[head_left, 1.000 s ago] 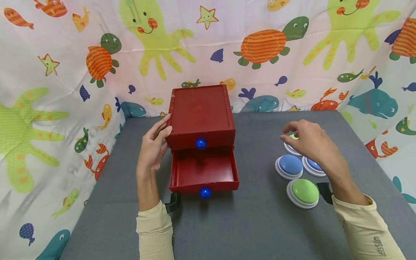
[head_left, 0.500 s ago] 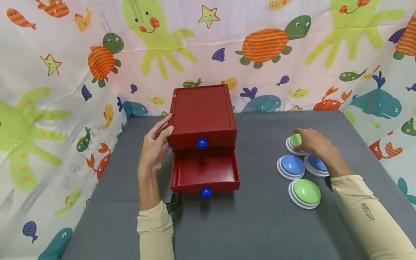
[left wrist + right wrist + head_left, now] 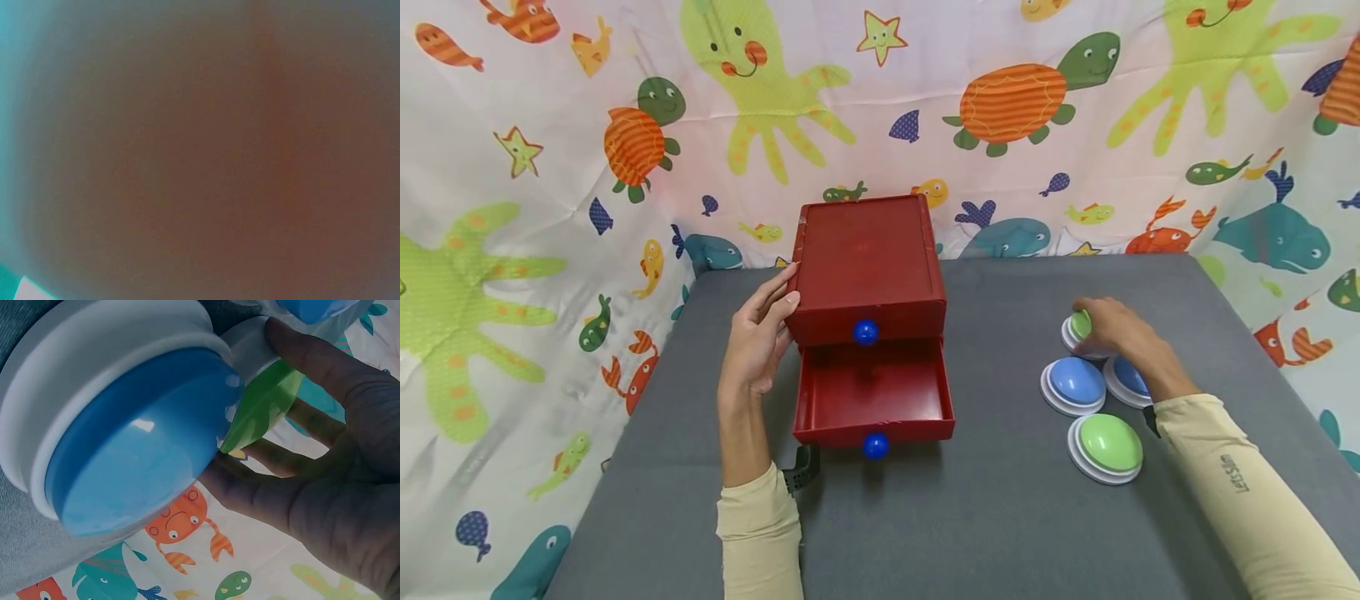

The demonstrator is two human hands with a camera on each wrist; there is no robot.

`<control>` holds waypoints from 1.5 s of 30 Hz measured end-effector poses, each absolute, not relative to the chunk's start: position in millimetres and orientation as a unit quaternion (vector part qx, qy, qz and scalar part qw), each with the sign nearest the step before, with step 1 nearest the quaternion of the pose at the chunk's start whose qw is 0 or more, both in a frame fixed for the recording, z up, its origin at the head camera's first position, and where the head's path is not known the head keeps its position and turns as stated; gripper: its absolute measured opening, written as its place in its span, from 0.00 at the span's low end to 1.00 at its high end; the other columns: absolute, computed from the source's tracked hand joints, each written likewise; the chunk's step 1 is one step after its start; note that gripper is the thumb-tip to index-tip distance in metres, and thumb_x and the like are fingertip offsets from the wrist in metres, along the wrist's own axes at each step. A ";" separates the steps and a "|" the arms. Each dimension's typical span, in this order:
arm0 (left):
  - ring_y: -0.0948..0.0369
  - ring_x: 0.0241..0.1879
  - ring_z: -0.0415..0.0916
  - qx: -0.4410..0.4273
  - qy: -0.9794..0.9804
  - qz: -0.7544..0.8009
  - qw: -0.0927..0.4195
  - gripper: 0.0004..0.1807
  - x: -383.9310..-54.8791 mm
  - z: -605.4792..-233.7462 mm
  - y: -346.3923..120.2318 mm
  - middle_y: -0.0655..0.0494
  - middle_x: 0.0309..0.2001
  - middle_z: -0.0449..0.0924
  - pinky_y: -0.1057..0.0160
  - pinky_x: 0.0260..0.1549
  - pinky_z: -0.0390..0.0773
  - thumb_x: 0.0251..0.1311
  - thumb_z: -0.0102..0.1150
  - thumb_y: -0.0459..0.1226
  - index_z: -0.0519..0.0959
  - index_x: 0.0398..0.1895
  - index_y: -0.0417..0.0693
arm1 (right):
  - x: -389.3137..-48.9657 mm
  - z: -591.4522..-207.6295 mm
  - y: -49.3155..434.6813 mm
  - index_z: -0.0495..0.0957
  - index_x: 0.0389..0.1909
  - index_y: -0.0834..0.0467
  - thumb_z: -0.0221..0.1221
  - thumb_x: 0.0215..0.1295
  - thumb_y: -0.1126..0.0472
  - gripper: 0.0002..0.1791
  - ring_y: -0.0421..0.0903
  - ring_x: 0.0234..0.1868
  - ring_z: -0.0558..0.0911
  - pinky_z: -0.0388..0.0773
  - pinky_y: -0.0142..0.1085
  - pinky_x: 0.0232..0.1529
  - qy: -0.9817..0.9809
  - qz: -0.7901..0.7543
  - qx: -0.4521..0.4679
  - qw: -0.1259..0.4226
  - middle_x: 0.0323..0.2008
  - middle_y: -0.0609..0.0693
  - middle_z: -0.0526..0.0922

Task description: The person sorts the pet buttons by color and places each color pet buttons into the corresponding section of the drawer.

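A red two-drawer box (image 3: 867, 258) stands mid-table, its lower drawer (image 3: 872, 400) pulled out with nothing inside. My left hand (image 3: 756, 342) rests against the box's left side, thumb and fingertips by the top edge. In the left wrist view everything is a brown blur. At the right, my right hand (image 3: 1116, 327) grips the farthest green push button (image 3: 1080, 323) by its white base, fingers spread round it and partly covering it. The right wrist view shows the thumb on one side of that green button (image 3: 265, 403) and fingers on the other. A blue button (image 3: 144, 437) is close by.
Two blue buttons (image 3: 1077, 382) sit just nearer than the held one, the right-hand one partly behind the wrist. A second green button (image 3: 1108, 443) lies nearest me. Blue ball knobs (image 3: 866, 332) stick out from the drawers. A printed sea-animal curtain (image 3: 880, 125) surrounds the grey table (image 3: 1000, 517).
My right hand has come down from above the buttons onto the far green one and closed round it. The left hand and the box have stayed in place.
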State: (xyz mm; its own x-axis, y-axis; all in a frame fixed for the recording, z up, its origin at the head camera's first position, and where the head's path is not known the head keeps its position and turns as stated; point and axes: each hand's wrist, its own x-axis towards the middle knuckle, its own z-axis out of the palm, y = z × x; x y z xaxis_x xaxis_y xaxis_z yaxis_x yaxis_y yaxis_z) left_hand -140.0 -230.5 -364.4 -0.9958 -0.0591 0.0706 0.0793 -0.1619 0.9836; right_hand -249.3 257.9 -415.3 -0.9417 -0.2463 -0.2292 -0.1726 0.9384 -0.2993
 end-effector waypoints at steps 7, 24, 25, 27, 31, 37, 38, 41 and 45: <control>0.49 0.72 0.71 -0.013 -0.649 -0.759 0.047 0.28 -140.3 -364.6 -231.4 0.53 0.77 0.67 0.63 0.58 0.84 0.76 0.55 0.42 0.70 0.77 0.63 | -250.3 -415.8 255.8 0.68 0.67 0.74 0.74 0.55 0.64 0.41 0.76 0.61 0.68 0.69 0.74 0.61 0.974 -0.156 -0.089 0.135 0.60 0.80 0.70; 0.49 0.71 0.70 -0.013 -0.645 -0.762 0.046 0.28 -137.9 -363.4 -231.7 0.53 0.77 0.66 0.65 0.57 0.85 0.77 0.55 0.41 0.69 0.77 0.63 | -221.2 -361.0 234.3 0.69 0.69 0.64 0.73 0.55 0.57 0.41 0.75 0.54 0.62 0.78 0.66 0.38 0.979 -0.182 -0.050 0.075 0.56 0.76 0.64; 0.49 0.71 0.70 -0.012 -0.645 -0.762 0.046 0.28 -137.8 -363.4 -231.3 0.53 0.77 0.66 0.65 0.57 0.85 0.77 0.55 0.42 0.69 0.77 0.63 | -217.1 -355.3 232.5 0.69 0.69 0.63 0.73 0.55 0.57 0.41 0.75 0.54 0.61 0.78 0.66 0.38 0.979 -0.183 -0.051 0.075 0.57 0.76 0.63; 0.49 0.71 0.70 -0.010 -0.646 -0.762 0.046 0.28 -137.8 -363.2 -230.3 0.53 0.77 0.66 0.65 0.56 0.85 0.76 0.55 0.42 0.69 0.77 0.63 | -208.6 -344.8 228.9 0.70 0.70 0.62 0.73 0.56 0.55 0.41 0.75 0.55 0.62 0.79 0.65 0.38 0.979 -0.180 -0.059 0.077 0.58 0.75 0.64; 0.48 0.71 0.70 -0.009 -0.647 -0.761 0.046 0.28 -137.9 -362.8 -229.8 0.53 0.77 0.66 0.65 0.56 0.85 0.76 0.56 0.42 0.69 0.77 0.64 | -190.1 -326.3 220.0 0.71 0.71 0.58 0.74 0.56 0.53 0.42 0.75 0.57 0.63 0.80 0.62 0.37 0.978 -0.177 -0.078 0.078 0.61 0.75 0.64; 0.48 0.72 0.70 -0.015 -0.645 -0.762 0.047 0.28 -137.9 -362.3 -229.9 0.52 0.77 0.66 0.65 0.57 0.84 0.77 0.55 0.42 0.69 0.78 0.63 | -161.2 -302.6 204.9 0.71 0.73 0.55 0.75 0.56 0.51 0.43 0.72 0.56 0.65 0.81 0.55 0.35 0.974 -0.181 -0.117 0.069 0.60 0.71 0.67; 0.48 0.72 0.70 -0.013 -0.646 -0.762 0.046 0.28 -137.6 -362.4 -230.0 0.53 0.77 0.66 0.65 0.57 0.84 0.77 0.55 0.42 0.69 0.78 0.63 | -156.6 -299.2 202.6 0.71 0.73 0.55 0.74 0.56 0.51 0.43 0.71 0.56 0.65 0.81 0.54 0.35 0.973 -0.182 -0.123 0.070 0.59 0.70 0.68; 0.48 0.72 0.69 -0.009 -0.648 -0.761 0.045 0.28 -136.8 -362.7 -229.8 0.53 0.78 0.66 0.66 0.56 0.84 0.76 0.56 0.42 0.69 0.78 0.63 | -144.1 -290.6 196.8 0.70 0.74 0.54 0.74 0.57 0.51 0.44 0.70 0.56 0.65 0.81 0.51 0.34 0.970 -0.181 -0.144 0.067 0.59 0.69 0.69; 0.48 0.72 0.70 -0.007 -0.646 -0.762 0.045 0.28 -136.2 -362.9 -228.7 0.53 0.77 0.66 0.65 0.56 0.85 0.76 0.56 0.42 0.69 0.77 0.64 | -129.6 -283.5 188.2 0.70 0.74 0.54 0.76 0.56 0.50 0.45 0.69 0.56 0.68 0.83 0.51 0.36 0.968 -0.177 -0.170 0.054 0.60 0.69 0.72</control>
State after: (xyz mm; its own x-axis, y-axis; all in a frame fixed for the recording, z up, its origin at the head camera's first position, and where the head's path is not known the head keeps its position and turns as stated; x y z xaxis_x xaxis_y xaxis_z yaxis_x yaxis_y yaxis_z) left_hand -136.2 -228.7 -362.9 -0.9958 -0.0592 0.0692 0.0780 -0.1615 0.9838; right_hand -129.6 188.2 -283.5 -0.9363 -0.3484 -0.0445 -0.3101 0.8796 -0.3607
